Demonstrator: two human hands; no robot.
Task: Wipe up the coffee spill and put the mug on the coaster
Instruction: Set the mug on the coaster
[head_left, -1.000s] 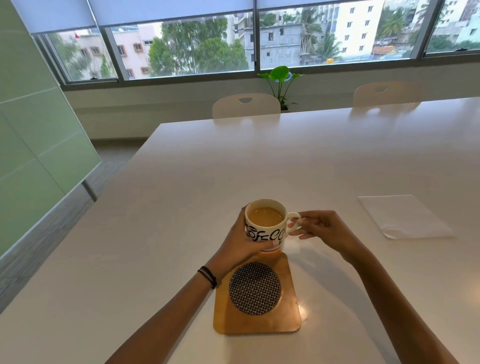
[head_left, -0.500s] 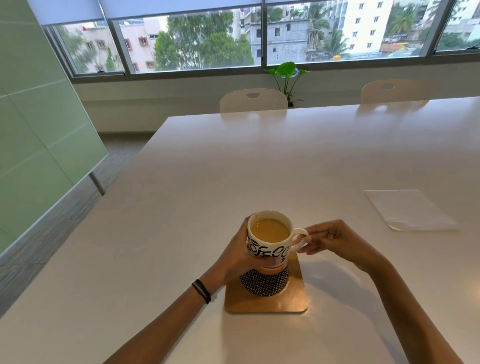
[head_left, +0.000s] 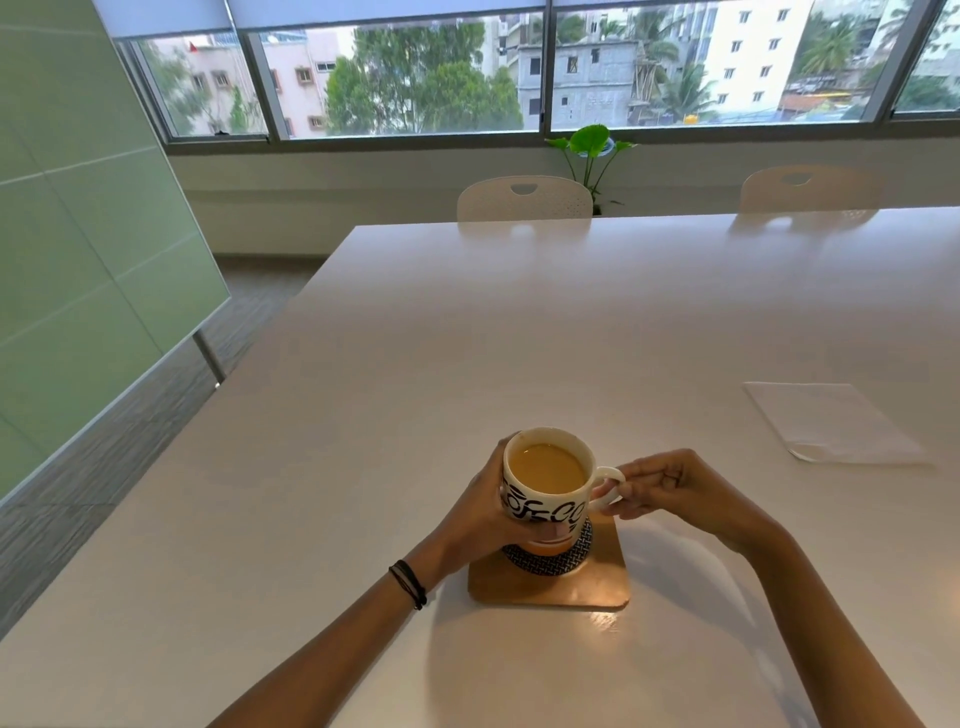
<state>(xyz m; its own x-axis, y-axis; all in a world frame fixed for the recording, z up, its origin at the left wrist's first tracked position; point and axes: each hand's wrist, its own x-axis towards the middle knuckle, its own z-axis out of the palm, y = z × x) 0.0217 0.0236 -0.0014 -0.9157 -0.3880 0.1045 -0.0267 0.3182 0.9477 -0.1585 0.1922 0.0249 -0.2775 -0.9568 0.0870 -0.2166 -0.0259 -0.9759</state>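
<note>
Nearest you, the wooden coaster (head_left: 550, 584) with its round woven insert lies on the white table (head_left: 415, 364), the coffee mug (head_left: 545, 488) over that insert. Your left hand (head_left: 483, 514) wraps the mug's body; your right hand (head_left: 670, 488) pinches its handle. Farther right lies a folded napkin (head_left: 831, 423); beyond, two chairs (head_left: 524, 200).

Mug (head_left: 545, 493): white, black lettering, upright, full of milky coffee, lower centre of frame. Coaster (head_left: 550, 582): square wooden base, round woven inset, beneath the mug.
</note>
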